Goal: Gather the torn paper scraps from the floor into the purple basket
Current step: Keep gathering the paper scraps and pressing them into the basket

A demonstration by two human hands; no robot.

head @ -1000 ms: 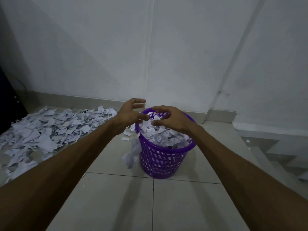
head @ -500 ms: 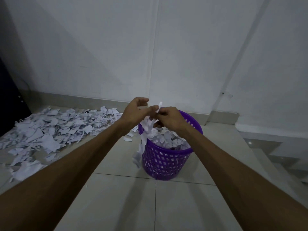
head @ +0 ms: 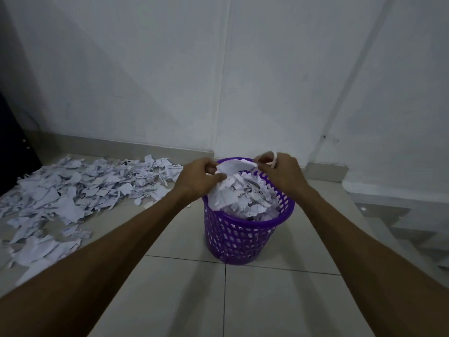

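The purple basket [head: 243, 242] stands on the tiled floor in the middle, heaped with white paper scraps [head: 247, 198] up past its rim. Both hands are over its top. My left hand [head: 199, 177] pinches the left end of a larger white paper piece [head: 233, 166] above the basket's left rim. My right hand [head: 279, 171] holds that piece's right end, with a small scrap sticking up between its fingers. A wide pile of torn paper scraps [head: 73, 190] covers the floor to the left.
A white wall and its skirting [head: 121, 144] run behind the basket. A dark object [head: 12, 147] stands at the far left edge. Steps [head: 401, 227] drop away at the right. Bare tiles [head: 218, 300] lie in front of the basket.
The hands came together over the basket, then spread apart with a paper piece between them. The strip that hung down the basket's left side is gone from there.
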